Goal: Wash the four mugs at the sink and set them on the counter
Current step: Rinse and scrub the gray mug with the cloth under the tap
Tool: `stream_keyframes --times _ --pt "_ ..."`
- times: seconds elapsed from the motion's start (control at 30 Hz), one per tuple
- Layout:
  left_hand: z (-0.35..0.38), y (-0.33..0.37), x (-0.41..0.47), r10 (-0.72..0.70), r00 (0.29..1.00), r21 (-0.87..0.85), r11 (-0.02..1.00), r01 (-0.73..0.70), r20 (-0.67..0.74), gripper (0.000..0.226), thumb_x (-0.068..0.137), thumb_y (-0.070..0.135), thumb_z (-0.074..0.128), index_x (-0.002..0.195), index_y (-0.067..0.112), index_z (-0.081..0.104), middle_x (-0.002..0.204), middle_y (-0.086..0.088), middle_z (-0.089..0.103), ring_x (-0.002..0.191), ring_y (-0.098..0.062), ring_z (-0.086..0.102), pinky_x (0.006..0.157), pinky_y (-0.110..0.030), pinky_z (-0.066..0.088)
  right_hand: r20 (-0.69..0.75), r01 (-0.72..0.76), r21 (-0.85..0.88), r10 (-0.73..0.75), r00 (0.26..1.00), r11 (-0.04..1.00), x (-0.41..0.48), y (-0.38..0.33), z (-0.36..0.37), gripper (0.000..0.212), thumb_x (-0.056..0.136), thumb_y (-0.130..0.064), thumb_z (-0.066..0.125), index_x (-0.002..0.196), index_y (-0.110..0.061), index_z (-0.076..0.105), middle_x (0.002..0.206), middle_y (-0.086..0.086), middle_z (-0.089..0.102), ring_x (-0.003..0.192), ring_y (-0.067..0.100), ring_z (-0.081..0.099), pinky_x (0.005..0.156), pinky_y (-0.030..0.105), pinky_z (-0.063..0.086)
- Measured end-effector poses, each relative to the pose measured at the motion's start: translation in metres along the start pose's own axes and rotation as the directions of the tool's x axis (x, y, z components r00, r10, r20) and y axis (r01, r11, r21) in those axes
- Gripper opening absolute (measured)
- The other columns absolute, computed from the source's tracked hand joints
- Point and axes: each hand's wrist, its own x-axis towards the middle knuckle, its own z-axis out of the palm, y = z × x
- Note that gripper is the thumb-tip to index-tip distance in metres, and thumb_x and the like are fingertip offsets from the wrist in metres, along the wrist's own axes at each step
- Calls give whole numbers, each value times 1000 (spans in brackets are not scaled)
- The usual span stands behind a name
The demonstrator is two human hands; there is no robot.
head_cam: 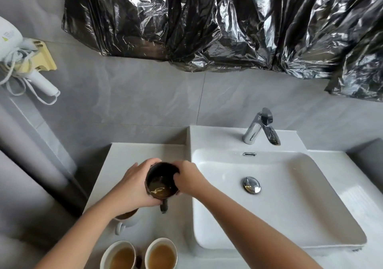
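Gripped by left hand (pixel 132 187) and right hand (pixel 187 179), the dark mug (pixel 162 182) could slop brown liquid if tilted before the sink (pixel 290 185).

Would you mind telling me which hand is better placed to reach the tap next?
Right. The right hand holds the dark mug on its sink side, nearer the tap; the left hand wraps the mug's body and could probably hold it alone.

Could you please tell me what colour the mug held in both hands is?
The mug is dark brown, almost black; the head view shows it.
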Motion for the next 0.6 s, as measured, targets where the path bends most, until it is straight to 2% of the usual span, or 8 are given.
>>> stream_keyframes --times 0.03,0.07,0.13,0.27,0.37,0.47,0.53,0.6 --pt "-1 7 0 6 1000 -102 995 -7 -12 94 49 43 87 126 48 33 122 29 48 114 5 48 100 -21 42 -4 34 -17 -34 999 999 -6 -3 -12 40 89 4 40 120 -7 63 109 16 68 75 26 59 51 13 47" --pt "0 14 0 14 1000 -184 983 -16 -13 97 50 38 90 128 47 32 122 30 49 114 9 48 94 -14 44 -11 67 -33 -68 998 997 -11 -5 -24 40 88 4 40 118 -7 64 109 17 68 74 24 57 48 11 40" --pt "5 28 3 33 999 -280 959 -35 -11 102 52 32 92 132 44 32 123 33 50 116 14 47 91 -9 43 -35 117 -58 -119 992 991 -22 -4 -44 41 86 5 39 116 -8 65 107 17 68 76 25 57 50 16 41" --pt "25 61 14 64 995 -334 939 -87 -79 91 50 25 92 125 45 44 118 31 57 112 8 55 89 -16 47 -105 109 33 -105 989 993 -41 21 -68 44 87 3 35 113 -13 66 92 9 64 68 31 68 51 26 55" --pt "47 84 23 62 990 -402 909 -108 -125 87 52 18 90 124 40 46 117 27 60 112 2 57 88 -20 48 -159 85 316 -35 987 945 -60 54 -82 32 95 -6 42 116 -9 66 103 11 68 90 28 70 69 40 62" --pt "73 106 35 27 988 -501 859 -101 -153 87 49 28 89 124 39 45 120 23 58 115 -5 57 91 -32 51 -144 25 587 75 987 809 -85 91 -96 22 100 -20 50 110 -8 65 108 9 69 98 19 69 70 35 61" --pt "92 121 43 -7 985 -550 830 -92 -175 88 48 30 89 123 38 46 121 18 59 116 -8 58 91 -43 53 -111 -4 590 86 990 808 -100 116 -104 25 100 -26 50 98 -8 66 100 7 69 90 15 68 65 30 57" --pt "112 139 52 -44 980 -576 814 -79 -197 88 46 31 88 123 38 46 119 21 59 114 -7 58 89 -46 54 -98 26 503 27 995 864 -108 141 -111 34 100 -33 46 89 -7 66 92 3 67 81 10 61 63 25 49"
